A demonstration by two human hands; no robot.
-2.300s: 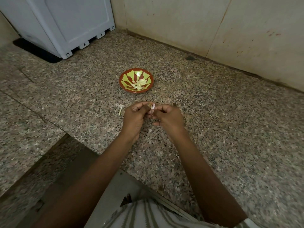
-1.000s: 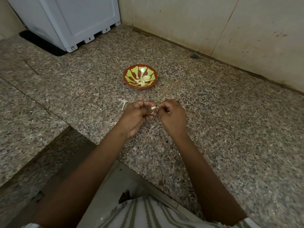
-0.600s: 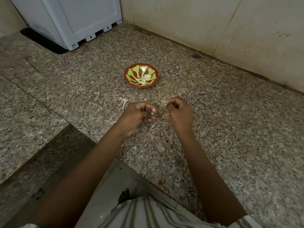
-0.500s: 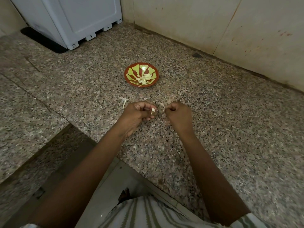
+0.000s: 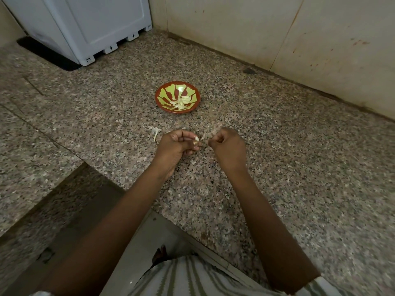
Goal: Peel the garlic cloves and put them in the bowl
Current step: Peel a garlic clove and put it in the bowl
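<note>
Garlic clove point(image 5: 196, 138) pinched between thumb and fingers point(image 5: 185, 133) of left hand point(image 5: 176, 147), held just above the table point(image 5: 299, 167), nearer than the bowl point(image 5: 159, 98). Pale sliver of skin point(image 5: 202, 136) sticks off the clove toward right hand point(image 5: 229, 146). Right hand just beside the left, small gap between them, fingers curled into a loose fist; can't tell if they pinch anything. Bowl is red with green pattern and sits on the table beyond the hands, with peeled cloves point(image 5: 181, 102) piled inside. Skin scrap point(image 5: 155, 133) on table left of left hand. White appliance point(image 5: 89, 24) in far left corner. Striped garment point(image 5: 188, 278) at bottom edge.
</note>
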